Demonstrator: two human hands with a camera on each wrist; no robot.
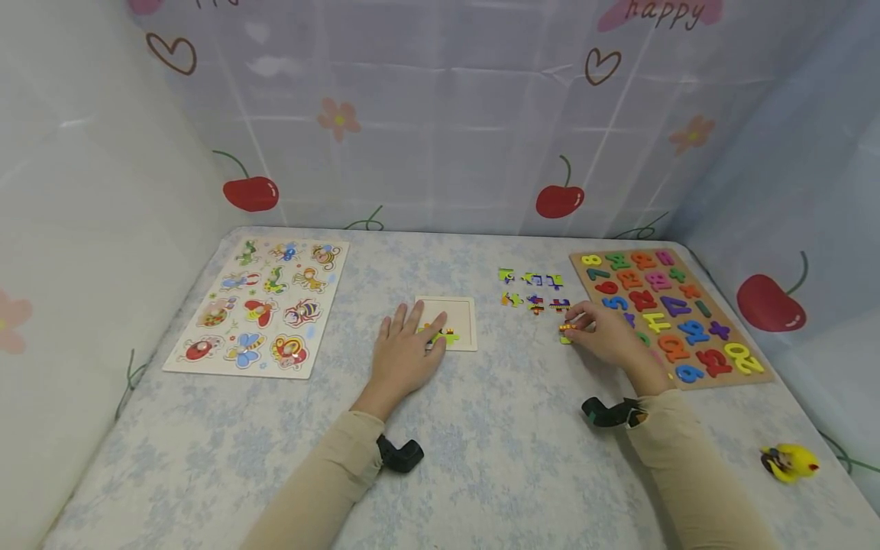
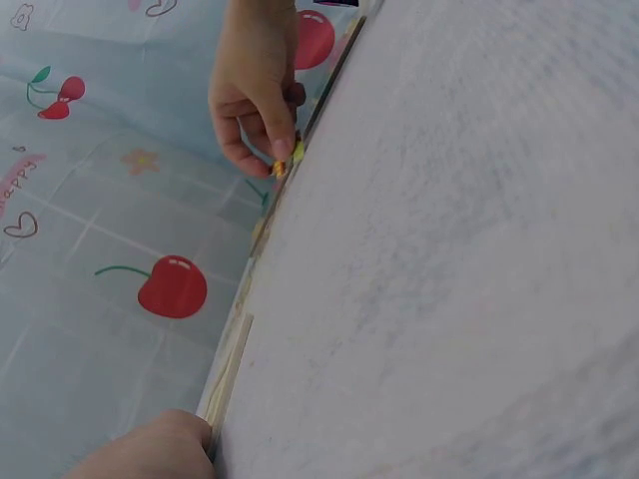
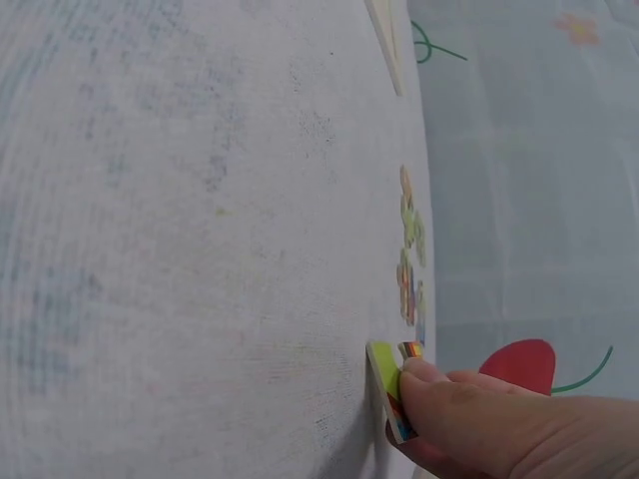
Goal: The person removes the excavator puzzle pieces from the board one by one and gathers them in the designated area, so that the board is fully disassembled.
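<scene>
My right hand point(image 1: 605, 334) pinches a small colourful jigsaw piece point(image 3: 389, 384) between thumb and fingers; its green and red printed face shows in the right wrist view. My left hand point(image 1: 409, 355) lies with spread fingers over the left part of a square wooden puzzle tray point(image 1: 463, 313). Under and beside its fingers, a green and yellow jigsaw piece point(image 1: 450, 337) shows in the tray's lower part, partly covered. Several loose jigsaw pieces point(image 1: 535, 300) lie in two rows on the table, between the tray and my right hand.
An insect puzzle board point(image 1: 264, 309) lies at the left. On the right, a wooden number board point(image 1: 660, 305) reaches under my right forearm. A yellow toy duck point(image 1: 791, 462) sits near the right table edge. Printed curtains point(image 1: 440, 114) stand behind the table.
</scene>
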